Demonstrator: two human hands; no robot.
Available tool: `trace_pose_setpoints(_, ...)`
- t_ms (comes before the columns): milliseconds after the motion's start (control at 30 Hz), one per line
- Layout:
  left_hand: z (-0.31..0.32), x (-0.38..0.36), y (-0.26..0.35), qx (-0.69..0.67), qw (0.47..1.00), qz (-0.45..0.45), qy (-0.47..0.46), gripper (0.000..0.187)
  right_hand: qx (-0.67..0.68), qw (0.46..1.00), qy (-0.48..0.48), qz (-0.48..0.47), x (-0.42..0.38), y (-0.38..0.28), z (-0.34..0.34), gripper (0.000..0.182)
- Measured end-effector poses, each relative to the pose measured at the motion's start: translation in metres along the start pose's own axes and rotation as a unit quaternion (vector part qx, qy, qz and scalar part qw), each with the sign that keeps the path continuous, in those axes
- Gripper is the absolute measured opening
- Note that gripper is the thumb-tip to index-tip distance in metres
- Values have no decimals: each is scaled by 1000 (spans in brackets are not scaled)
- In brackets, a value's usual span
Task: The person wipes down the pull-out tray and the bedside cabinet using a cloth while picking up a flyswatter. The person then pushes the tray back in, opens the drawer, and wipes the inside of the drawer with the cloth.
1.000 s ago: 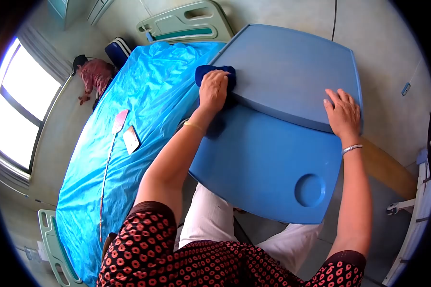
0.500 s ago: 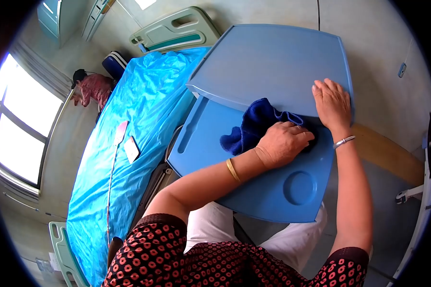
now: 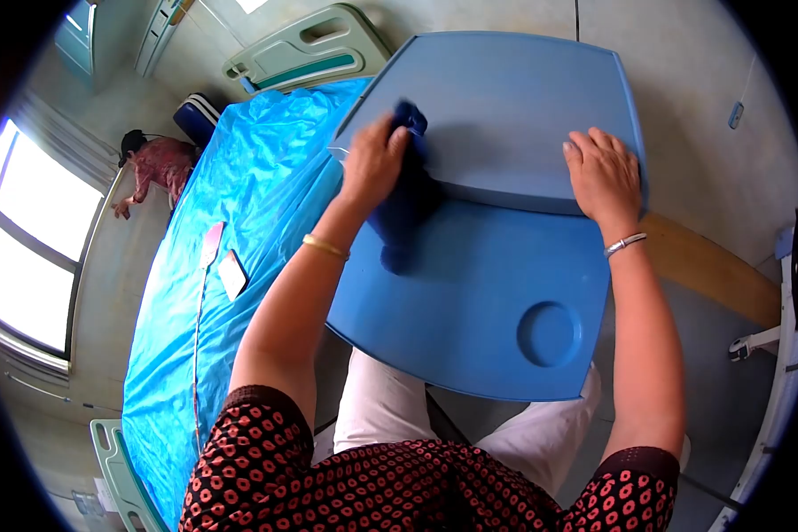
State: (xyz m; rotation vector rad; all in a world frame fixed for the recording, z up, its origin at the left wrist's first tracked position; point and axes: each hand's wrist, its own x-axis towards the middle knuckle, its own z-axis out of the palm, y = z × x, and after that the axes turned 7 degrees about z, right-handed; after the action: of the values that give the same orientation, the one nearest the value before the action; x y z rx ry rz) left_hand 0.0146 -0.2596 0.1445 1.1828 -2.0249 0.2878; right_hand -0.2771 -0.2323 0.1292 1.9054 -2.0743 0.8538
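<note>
1. A pink-headed swatter (image 3: 212,244) lies near a small flat rectangular object (image 3: 231,275) on the bed's bright blue cover (image 3: 266,213), clear of both hands.
2. The raised front edge of the counter (image 3: 505,97) makes a step above the lower blue tray (image 3: 452,284), which has a round recess (image 3: 549,333).
3. The left hand (image 3: 374,164) has its grip closed on a dark blue cloth (image 3: 408,199), partly blurred, at the counter's left side and hanging over the step.
4. The right hand (image 3: 605,182) lies palm down, fingers loosely spread, near the counter's right edge; its grip holds nothing.
5. Beyond the bed, another person (image 3: 160,167) is near a bright window (image 3: 40,248).
</note>
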Motion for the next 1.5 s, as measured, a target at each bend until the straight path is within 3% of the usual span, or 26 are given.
trace_pose_setpoints(33,15,-6,-7,42,998,21,-51,32,5,1000,-4,6,0,0,-1,28)
trace_pose_setpoints(67,19,-8,5,50,997,49,-34,32,4,1000,-3,8,0,1,-4,28)
trace_pose_setpoints(167,22,-1,61,-31,989,83,-115,32,-6,1000,2,9,-1,-4,-2,27)
trace_pose_setpoints(267,36,1,120,-106,969,191,-115,40,-10,996,80,-27,2,8,14,24)
trace_pose_setpoints(300,48,2,135,-119,964,213,-103,41,0,997,60,-41,2,9,6,22)
trace_pose_setpoints(367,65,0,153,-91,978,178,-63,42,65,995,53,-61,14,29,16,24)
trace_pose_setpoints(433,63,-3,159,-78,982,166,-55,42,262,963,65,4,12,31,14,27)
trace_pose_setpoints(500,52,-4,146,-86,978,180,-54,41,320,943,73,47,6,38,7,25)
trace_pose_setpoints(567,44,-5,125,-119,969,206,-72,40,319,942,104,31,-11,37,-3,23)
trace_pose_setpoints(633,31,-9,94,-125,977,163,-60,35,244,960,126,-51,-40,28,-19,20)
trace_pose_setpoints(733,4,-15,32,-55,993,33,-103,27,217,968,50,-115,-102,16,-39,19)
trace_pose_setpoints(800,-8,-19,-10,-6,995,-15,-94,28,261,964,2,-55,-143,19,-40,19)
trace_pose_setpoints(867,-11,-19,-48,43,996,-48,-60,31,334,939,-13,77,-175,25,-44,21)
trace_pose_setpoints(900,-11,-17,-59,74,994,-64,-47,33,331,940,-13,79,-191,31,-45,21)
trace_pose_setpoints(967,-7,-12,-74,108,990,-76,-49,35,347,919,77,169,-226,46,-40,22)
trace_pose_setpoints(1033,-7,6,-80,110,973,-163,-123,31,376,874,43,304,-275,64,-14,26)
trace_pose_setpoints(1067,-4,11,-84,112,972,-172,-117,30,375,872,49,311,-297,76,-1,26)
trace_pose_setpoints(1100,-1,15,-89,114,971,-180,-110,29,260,940,-8,222,-317,88,12,26)
trace_pose_setpoints(1133,2,15,-92,125,973,-164,-104,28,138,980,-69,129,-333,97,23,26)
trace_pose_setpoints(1233,6,11,-89,145,977,-119,-105,28,68,991,-46,107,-358,109,48,25)
trace_pose_setpoints(1300,16,0,-79,99,990,12,-98,29,65,986,-67,138,-341,101,47,19)
trace_pose_setpoints(1500,25,-1,81,-50,971,151,-180,36,59,977,-83,185,-317,109,71,21)
